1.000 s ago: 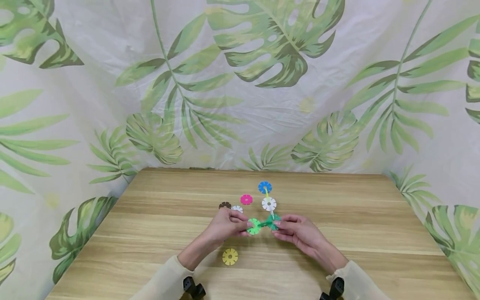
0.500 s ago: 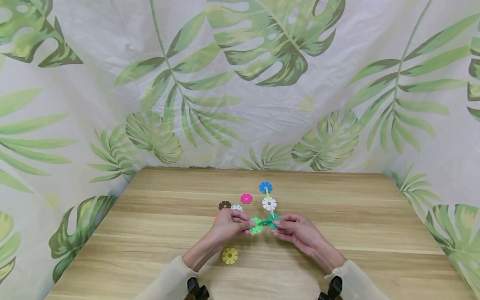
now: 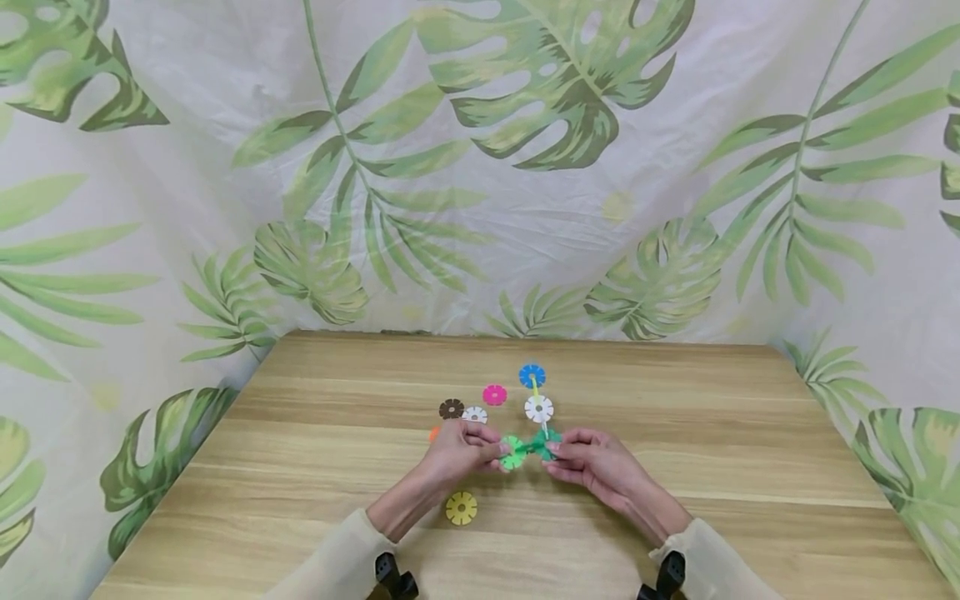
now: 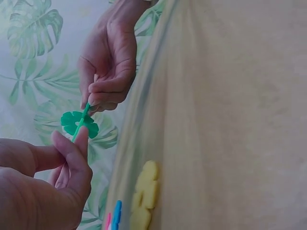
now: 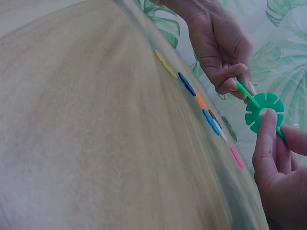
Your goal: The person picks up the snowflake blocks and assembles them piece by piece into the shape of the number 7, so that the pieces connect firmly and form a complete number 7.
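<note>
Notched plastic discs are linked in a chain between the two hands. My left hand (image 3: 457, 450) pinches a light green disc (image 3: 514, 452) at its left edge. On the chain's other side, my right hand (image 3: 603, 467) pinches a dark green disc (image 3: 547, 442). Between these two, another dark green disc (image 5: 265, 100) is slotted crosswise to the light green one, seen face-on in the right wrist view. Beyond the right fingertips the chain continues through a white disc (image 3: 538, 408) and a yellow disc (image 3: 536, 388) seen edge-on to a blue disc (image 3: 532, 373).
Loose discs lie on the wooden table (image 3: 720, 450): a pink disc (image 3: 495, 395), a brown disc (image 3: 452, 408), a white disc (image 3: 475, 414), and a yellow disc (image 3: 461, 508) nearer the front. An orange disc (image 3: 435, 433) is mostly hidden behind the left hand. Leaf-patterned cloth hangs behind.
My left hand has shifted slightly to the right, bringing the light green disc closer to the right hand. The orange disc's edge now shows beside it. My right hand stays nearly still.
</note>
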`<act>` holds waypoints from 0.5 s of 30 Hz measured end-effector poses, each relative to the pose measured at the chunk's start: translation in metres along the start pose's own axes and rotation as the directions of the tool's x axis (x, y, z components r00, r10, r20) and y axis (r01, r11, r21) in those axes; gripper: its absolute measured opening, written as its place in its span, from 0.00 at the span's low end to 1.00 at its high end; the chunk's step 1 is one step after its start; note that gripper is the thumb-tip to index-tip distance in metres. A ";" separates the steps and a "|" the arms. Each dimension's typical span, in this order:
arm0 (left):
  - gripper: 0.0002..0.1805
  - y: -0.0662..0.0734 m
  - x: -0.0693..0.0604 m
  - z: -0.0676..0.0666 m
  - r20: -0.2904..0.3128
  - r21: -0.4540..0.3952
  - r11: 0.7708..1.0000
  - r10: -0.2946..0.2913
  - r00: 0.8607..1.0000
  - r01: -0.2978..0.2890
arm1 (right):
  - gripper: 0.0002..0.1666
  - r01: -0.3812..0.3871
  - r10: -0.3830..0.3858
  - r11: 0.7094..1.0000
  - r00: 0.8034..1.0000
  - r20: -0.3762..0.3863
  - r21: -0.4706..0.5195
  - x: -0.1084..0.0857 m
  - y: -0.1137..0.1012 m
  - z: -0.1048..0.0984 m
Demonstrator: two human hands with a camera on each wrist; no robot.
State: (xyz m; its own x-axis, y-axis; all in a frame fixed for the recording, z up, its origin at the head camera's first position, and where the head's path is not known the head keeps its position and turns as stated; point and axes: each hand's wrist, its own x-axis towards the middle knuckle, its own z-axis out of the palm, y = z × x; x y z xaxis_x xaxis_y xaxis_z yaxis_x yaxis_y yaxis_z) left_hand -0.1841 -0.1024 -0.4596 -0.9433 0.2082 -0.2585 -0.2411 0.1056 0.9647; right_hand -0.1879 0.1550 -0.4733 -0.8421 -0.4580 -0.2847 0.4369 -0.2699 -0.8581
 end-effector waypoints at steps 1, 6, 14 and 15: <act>0.10 -0.001 0.000 0.001 -0.001 -0.003 1.000 -0.003 1.000 0.003 | 0.06 0.000 0.000 1.000 1.000 0.000 0.002 0.000 0.000 0.000; 0.11 -0.002 -0.002 0.003 -0.010 -0.036 0.999 -0.024 1.000 0.024 | 0.07 0.007 -0.007 1.000 1.000 -0.008 0.002 -0.001 0.001 0.000; 0.10 -0.003 -0.002 0.005 -0.019 -0.071 0.997 -0.028 0.999 0.027 | 0.05 -0.002 0.002 1.000 1.000 -0.031 0.008 -0.002 0.002 0.000; 0.10 -0.003 -0.002 0.005 -0.019 -0.071 0.997 -0.026 0.999 0.025 | 0.05 -0.003 0.003 1.000 0.999 -0.033 0.008 -0.002 0.002 0.000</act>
State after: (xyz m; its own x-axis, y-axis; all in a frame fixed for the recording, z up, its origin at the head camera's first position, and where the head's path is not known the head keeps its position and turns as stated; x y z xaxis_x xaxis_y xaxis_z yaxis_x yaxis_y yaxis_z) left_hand -0.1806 -0.0979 -0.4627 -0.9409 0.1866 -0.2827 -0.2799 0.0417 0.9591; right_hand -0.1853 0.1552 -0.4741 -0.8506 -0.4310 -0.3013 0.4418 -0.2750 -0.8539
